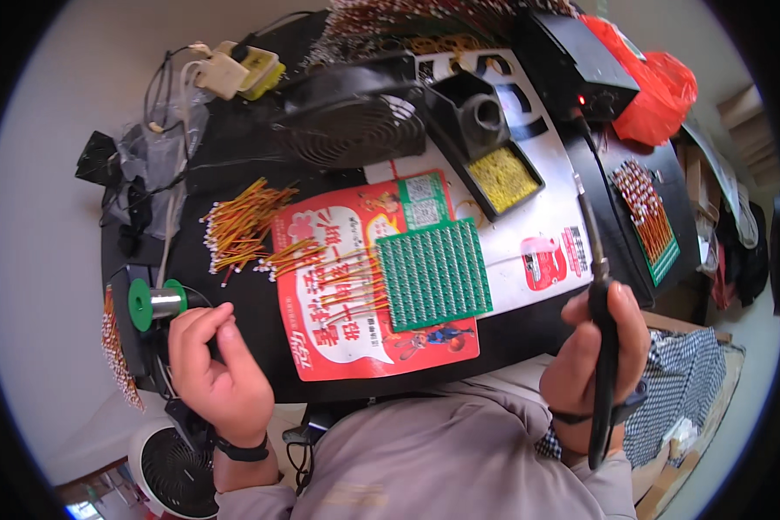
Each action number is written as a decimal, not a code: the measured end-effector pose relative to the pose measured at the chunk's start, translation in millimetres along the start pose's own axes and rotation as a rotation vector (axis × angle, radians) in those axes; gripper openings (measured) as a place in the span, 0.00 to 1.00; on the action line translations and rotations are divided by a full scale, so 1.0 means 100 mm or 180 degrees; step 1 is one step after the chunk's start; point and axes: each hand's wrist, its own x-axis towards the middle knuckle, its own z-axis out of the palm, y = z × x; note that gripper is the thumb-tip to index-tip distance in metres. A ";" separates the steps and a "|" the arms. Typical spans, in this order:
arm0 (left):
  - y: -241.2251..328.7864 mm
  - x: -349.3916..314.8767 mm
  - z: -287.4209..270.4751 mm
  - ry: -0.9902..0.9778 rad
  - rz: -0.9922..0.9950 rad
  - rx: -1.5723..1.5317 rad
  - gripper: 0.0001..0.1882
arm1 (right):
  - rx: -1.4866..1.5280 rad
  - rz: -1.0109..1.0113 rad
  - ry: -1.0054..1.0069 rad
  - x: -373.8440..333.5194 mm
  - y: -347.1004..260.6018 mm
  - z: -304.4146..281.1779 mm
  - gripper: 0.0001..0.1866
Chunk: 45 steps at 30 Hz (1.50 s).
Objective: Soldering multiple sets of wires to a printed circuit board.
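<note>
My right hand (628, 334) is wrapped round the black handle of a soldering iron (600, 347), whose metal tip points up and away, off to the right of the boards. My left hand (225, 381) is raised with curled fingers, thumb and fingertips close together beside a green spool of solder wire (169, 303). Whatever it may pinch is too thin to make out. Between the hands, a green panel of small circuit boards (433, 273) lies on a red printed sheet (321, 360). Several red and yellow wires (355, 277) reach its left edge. A loose pile of similar wires (243, 225) lies farther left.
Beyond the panel stand a black fan (351, 130) and an iron holder (468, 113) with yellow cleaning material (503, 180). A black soldering station (581, 69), a red plastic bag (663, 95) and another wired board (663, 251) are at right. Cables and an adapter (225, 74) lie far left.
</note>
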 end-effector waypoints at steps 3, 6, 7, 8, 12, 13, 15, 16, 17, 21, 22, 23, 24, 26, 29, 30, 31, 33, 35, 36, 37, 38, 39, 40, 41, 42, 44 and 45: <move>-0.09 -0.02 0.01 -0.0137 0.0007 0.0301 0.12 | -0.0516 -0.0295 -0.0001 0.11 0.23 0.12 0.24; -0.16 -0.03 0.10 -0.0294 -0.0110 0.0349 0.12 | -0.0578 -0.0322 0.0010 0.14 0.42 0.21 0.24; -0.21 -0.03 0.13 -0.0283 -0.0090 0.0399 0.13 | -0.0540 -0.0267 -0.0030 0.12 0.42 0.24 0.23; -0.23 -0.01 0.14 -0.0275 -0.0110 0.0420 0.13 | -0.0599 -0.0245 0.0032 0.13 0.40 0.25 0.19; -0.31 0.05 0.26 -0.0358 -0.0036 0.0498 0.12 | -0.0433 -0.0323 0.0105 0.05 0.46 0.26 0.13; -0.31 0.06 0.28 -0.0419 -0.0001 0.0475 0.12 | -0.0451 -0.0313 0.0041 0.09 0.46 0.25 0.13; -0.29 0.12 0.32 -0.0518 0.0036 0.0410 0.10 | -0.0507 -0.0288 -0.0089 0.14 0.43 0.24 0.13; -0.28 0.15 0.34 -0.0573 0.0033 0.0401 0.10 | -0.0473 -0.0273 -0.0086 0.14 0.43 0.25 0.13; -0.28 0.17 0.36 -0.0630 0.0030 0.0392 0.09 | -0.0441 -0.0255 -0.0082 0.14 0.43 0.27 0.12; -0.30 0.25 0.42 -0.0776 0.0115 0.0481 0.07 | -0.0364 -0.0228 -0.0129 0.14 0.45 0.27 0.14; -0.30 0.26 0.42 -0.0806 0.0124 0.0495 0.07 | -0.0350 -0.0200 -0.0149 0.13 0.44 0.26 0.14; -0.31 0.27 0.42 -0.0836 0.0131 0.0510 0.07 | -0.0337 -0.0181 -0.0163 0.14 0.44 0.26 0.14; -0.32 0.27 0.42 -0.0871 0.0135 0.0526 0.07 | -0.0346 -0.0181 -0.0183 0.14 0.44 0.25 0.14; -0.32 0.28 0.44 -0.0868 0.0168 0.0483 0.07 | -0.0358 -0.0189 -0.0219 0.16 0.44 0.24 0.14; -0.29 0.30 0.43 -0.0875 0.0143 0.0436 0.06 | -0.0341 -0.0159 -0.0265 0.16 0.44 0.23 0.15; -0.28 0.31 0.42 -0.0864 0.0059 0.0372 0.05 | -0.0325 -0.0139 -0.0270 0.15 0.44 0.23 0.15; -0.27 0.32 0.40 -0.0862 -0.0032 0.0311 0.05 | -0.0298 -0.0124 -0.0288 0.15 0.44 0.23 0.15; -0.24 0.30 0.36 -0.0837 -0.0357 0.0094 0.05 | -0.0253 -0.0094 -0.0350 0.15 0.45 0.22 0.16; -0.17 0.31 0.37 -0.0846 -0.0789 -0.0392 0.05 | -0.0238 -0.0085 -0.0414 0.16 0.46 0.21 0.16; -0.16 0.29 0.33 -0.0846 -0.1031 -0.0720 0.05 | -0.0204 -0.0085 -0.0422 0.15 0.44 0.20 0.16; -0.15 0.27 0.29 -0.0841 -0.1274 -0.1051 0.05 | -0.0172 -0.0086 -0.0434 0.15 0.43 0.20 0.16; -0.11 0.26 0.27 -0.0891 -0.1442 -0.1572 0.06 | -0.0108 -0.0100 -0.0417 0.15 0.44 0.20 0.16; -0.08 0.26 0.23 -0.0926 -0.1551 -0.1843 0.07 | -0.0054 -0.0068 -0.0441 0.14 0.43 0.20 0.16; -0.04 0.26 0.20 -0.0956 -0.1661 -0.2118 0.07 | -0.0002 -0.0038 -0.0469 0.12 0.42 0.19 0.16; -0.01 0.25 0.17 -0.0980 -0.1770 -0.2397 0.08 | 0.0003 -0.0046 -0.0497 0.12 0.40 0.19 0.15; 0.02 0.25 0.18 -0.1074 -0.1757 -0.2613 0.10 | -0.0030 -0.0061 -0.0533 0.12 0.41 0.16 0.14; 0.17 0.32 0.22 -0.1122 -0.2167 -0.3045 0.12 | -0.0065 -0.0117 -0.0583 0.12 0.41 0.15 0.13; 0.21 0.33 0.21 -0.1137 -0.2366 -0.3251 0.13 | -0.0039 -0.0115 -0.0608 0.12 0.40 0.13 0.13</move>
